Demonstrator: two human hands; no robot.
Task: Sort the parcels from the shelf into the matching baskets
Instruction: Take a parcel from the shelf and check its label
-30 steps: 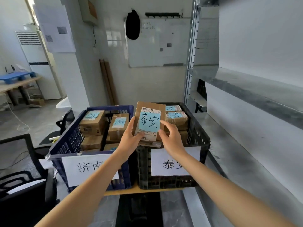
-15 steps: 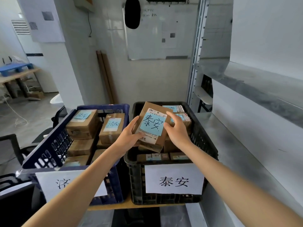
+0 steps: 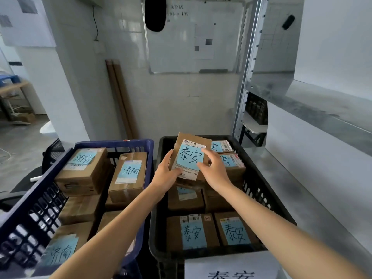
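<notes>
A brown cardboard parcel [image 3: 190, 155] with a blue note reading 泰安 is held tilted over the black basket [image 3: 259, 191]. My left hand [image 3: 166, 174] grips its lower left edge. My right hand [image 3: 214, 170] holds its right edge, fingers on the label. The black basket has a white 泰安 sign [image 3: 231, 267] on its front and holds several parcels with the same blue note. To its left stands the blue basket [image 3: 30, 214], filled with several parcels marked 济南.
A grey metal shelf [image 3: 314, 178] runs along the right, its upper board [image 3: 322, 109] overhanging. Behind the baskets are a white tiled wall, a whiteboard [image 3: 193, 37] and leaning cardboard tubes [image 3: 120, 97]. A black office chair [image 3: 52, 152] stands left of the blue basket.
Both hands have carried the parcel forward and lower over the black basket. The view has moved closer and tipped down, so the baskets' contents fill more of the frame.
</notes>
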